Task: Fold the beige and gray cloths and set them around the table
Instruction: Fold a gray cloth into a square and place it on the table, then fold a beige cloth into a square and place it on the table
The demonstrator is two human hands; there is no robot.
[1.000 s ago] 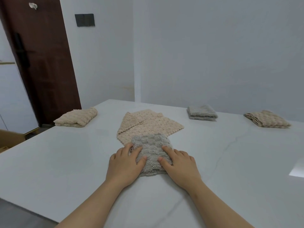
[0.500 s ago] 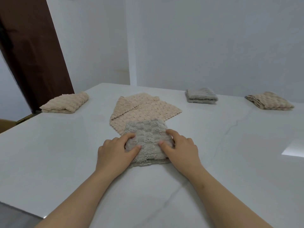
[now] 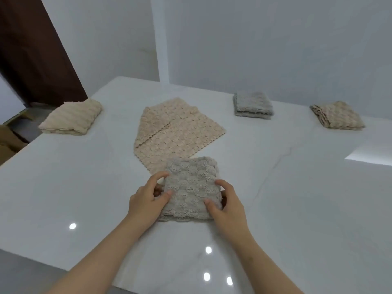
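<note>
A folded gray cloth (image 3: 191,187) lies on the white table (image 3: 297,198) just in front of me. My left hand (image 3: 148,198) grips its left edge, thumb on top and fingers curled round the side. My right hand (image 3: 227,204) grips its right edge the same way. Behind it an unfolded beige cloth (image 3: 176,132) lies flat with one corner turned over. Around the table sit a folded beige cloth (image 3: 72,118) at the left, a folded gray cloth (image 3: 252,105) at the back and a folded beige cloth (image 3: 337,115) at the back right.
A dark brown door (image 3: 31,49) stands at the left beyond the table's corner. White walls (image 3: 254,39) run close behind the far edge. The table's near edge crosses the bottom left.
My hands went from pressing flat on the gray cloth to curling round its two side edges. The cloth has shifted slightly toward me, off the beige cloth.
</note>
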